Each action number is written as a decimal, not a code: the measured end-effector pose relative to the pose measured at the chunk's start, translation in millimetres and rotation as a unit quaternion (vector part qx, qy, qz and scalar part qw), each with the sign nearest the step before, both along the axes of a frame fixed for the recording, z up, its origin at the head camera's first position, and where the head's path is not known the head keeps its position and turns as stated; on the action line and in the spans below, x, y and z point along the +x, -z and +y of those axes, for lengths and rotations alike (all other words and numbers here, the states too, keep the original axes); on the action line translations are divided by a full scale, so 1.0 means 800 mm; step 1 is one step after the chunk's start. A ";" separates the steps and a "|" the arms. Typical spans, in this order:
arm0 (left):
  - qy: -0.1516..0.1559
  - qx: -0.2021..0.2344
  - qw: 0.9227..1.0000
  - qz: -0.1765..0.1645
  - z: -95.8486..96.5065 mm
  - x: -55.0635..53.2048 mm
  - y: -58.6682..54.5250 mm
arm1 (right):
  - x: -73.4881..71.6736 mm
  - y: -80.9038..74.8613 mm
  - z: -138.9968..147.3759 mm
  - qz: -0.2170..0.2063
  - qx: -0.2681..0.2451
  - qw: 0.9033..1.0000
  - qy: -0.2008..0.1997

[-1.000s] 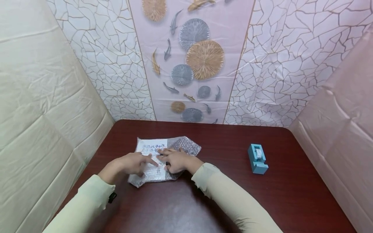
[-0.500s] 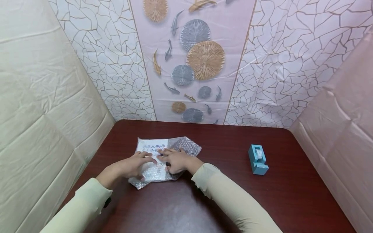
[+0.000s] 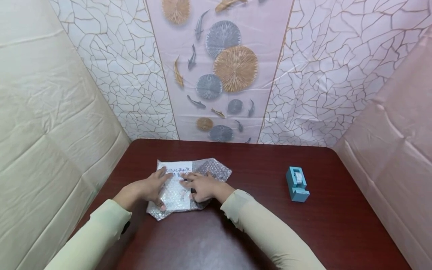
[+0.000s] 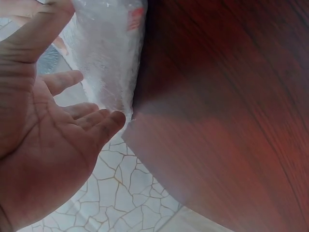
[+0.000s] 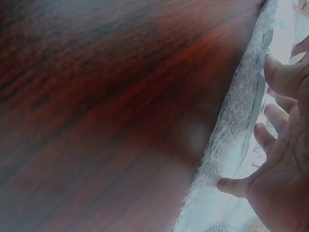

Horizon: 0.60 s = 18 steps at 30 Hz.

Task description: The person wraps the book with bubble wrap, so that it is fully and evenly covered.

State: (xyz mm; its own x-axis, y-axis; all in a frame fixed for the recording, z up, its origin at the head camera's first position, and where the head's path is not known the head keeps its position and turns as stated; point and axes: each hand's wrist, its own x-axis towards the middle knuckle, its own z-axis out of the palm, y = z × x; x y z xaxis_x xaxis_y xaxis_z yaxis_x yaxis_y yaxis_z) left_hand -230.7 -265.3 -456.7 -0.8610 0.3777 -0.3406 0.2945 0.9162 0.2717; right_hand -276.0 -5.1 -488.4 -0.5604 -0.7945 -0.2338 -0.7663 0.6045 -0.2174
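Well, on the desk (image 3: 303,236), bubble wrap (image 3: 217,170) lies longways left to right with a white book (image 3: 176,195) showing through, directly under the person's hands: left hand (image 3: 150,187) at the book's left, right hand (image 3: 204,186) at its right, fingers spread, neither clearly nearer; the tape holder (image 3: 297,183) sits well apart, rightward.

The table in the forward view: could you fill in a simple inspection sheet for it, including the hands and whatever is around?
Surface: dark red-brown table, glossy.
Job's things: white item with dark writing, at least partly covered by clear bubble wrap.
Clutter: only a teal tape dispenser, standing apart toward the right.
Grips: left hand and right hand, both spread over the wrapped item.
Cables: nothing seen.
Surroundings: patterned backdrop behind; creased, pale side sheets.
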 end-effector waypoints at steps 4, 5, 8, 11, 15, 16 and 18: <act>-0.002 -0.003 1.000 -0.005 0.001 -0.002 -0.001 | -0.001 0.000 0.000 0.004 -0.003 1.000 0.000; -0.002 -0.004 1.000 -0.006 0.001 -0.003 -0.001 | -0.001 0.000 0.000 0.003 -0.004 1.000 0.000; 0.000 -0.013 1.000 -0.003 0.000 -0.005 0.000 | 0.000 0.001 0.000 0.001 -0.007 1.000 0.000; 0.002 -0.025 1.000 -0.001 -0.001 -0.009 0.001 | -0.001 0.002 -0.001 0.004 -0.006 1.000 -0.001; 0.003 -0.039 0.999 0.000 -0.001 -0.014 0.001 | -0.001 0.002 -0.001 0.004 -0.006 1.000 -0.001; 0.003 -0.044 0.999 -0.001 -0.001 -0.015 0.001 | -0.001 0.002 -0.001 0.003 -0.007 1.000 -0.001; 0.003 -0.052 0.999 -0.002 -0.001 -0.017 0.000 | -0.001 0.001 -0.002 0.002 -0.008 1.000 -0.002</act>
